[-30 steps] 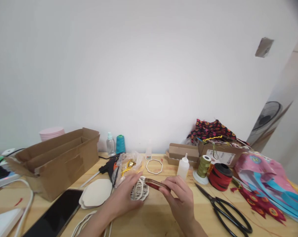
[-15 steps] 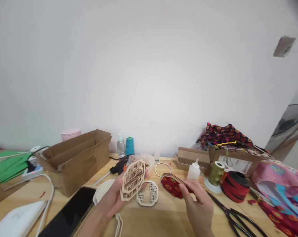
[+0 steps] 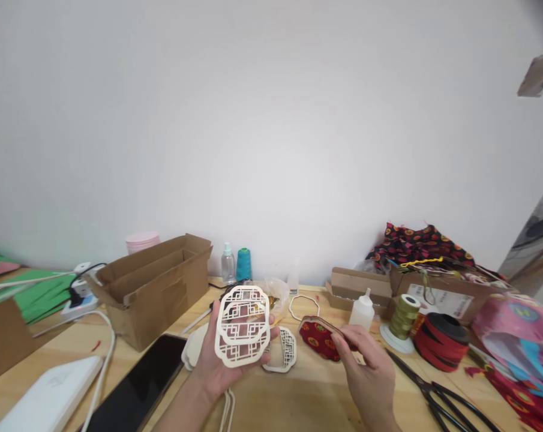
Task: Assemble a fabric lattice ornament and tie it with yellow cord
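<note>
Two bare forearms are being held up from the lower edge, angled inward. Left forearm (image 3: 185, 403) is being slanted up and rightward. Left hand (image 3: 212, 369) is being held palm up, partly covered; its thumb is being set upright along the left, its fingers (image 3: 273, 333) are being extended rightward, only their tips seen clear. Right forearm (image 3: 381, 417) is being slanted up and leftward, a shorter stretch in view. Right hand (image 3: 369, 365) is being closed in a pinch, thumb nearer the viewer, fingers bent behind. Hands are being held well apart.
</note>
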The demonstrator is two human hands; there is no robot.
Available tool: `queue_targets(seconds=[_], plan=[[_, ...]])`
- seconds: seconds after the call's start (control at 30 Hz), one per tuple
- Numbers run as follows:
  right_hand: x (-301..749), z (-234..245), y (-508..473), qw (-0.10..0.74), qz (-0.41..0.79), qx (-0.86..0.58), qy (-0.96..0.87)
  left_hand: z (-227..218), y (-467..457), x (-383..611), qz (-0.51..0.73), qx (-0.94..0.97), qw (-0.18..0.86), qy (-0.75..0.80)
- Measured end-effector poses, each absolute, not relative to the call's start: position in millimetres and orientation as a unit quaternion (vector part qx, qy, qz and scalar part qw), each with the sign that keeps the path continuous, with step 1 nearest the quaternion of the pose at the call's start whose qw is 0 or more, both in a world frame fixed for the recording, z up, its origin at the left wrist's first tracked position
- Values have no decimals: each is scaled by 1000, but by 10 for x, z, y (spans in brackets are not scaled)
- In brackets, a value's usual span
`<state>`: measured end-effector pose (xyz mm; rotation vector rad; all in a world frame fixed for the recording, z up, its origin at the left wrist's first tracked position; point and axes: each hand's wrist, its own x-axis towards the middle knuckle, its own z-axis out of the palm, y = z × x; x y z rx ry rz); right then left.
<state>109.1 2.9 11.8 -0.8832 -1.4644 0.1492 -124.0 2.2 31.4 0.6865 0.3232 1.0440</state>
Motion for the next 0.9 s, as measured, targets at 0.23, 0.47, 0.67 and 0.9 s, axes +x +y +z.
queue_targets(seconds=[0.23,0.47,0.67,0.9], plan=[[1099,125,38,658,82,-394,-637,315,5,-1227,490,316,802,129],[1084,177,45,634,230,-442,-591,224,27,-1212,488,365,788,86],[1042,176,90,622,383,-458,-507,172,58,-1233,497,369,784,57],[1082,131,69,651,208,-394,-614,177,29,-1252,486,378,788,22]])
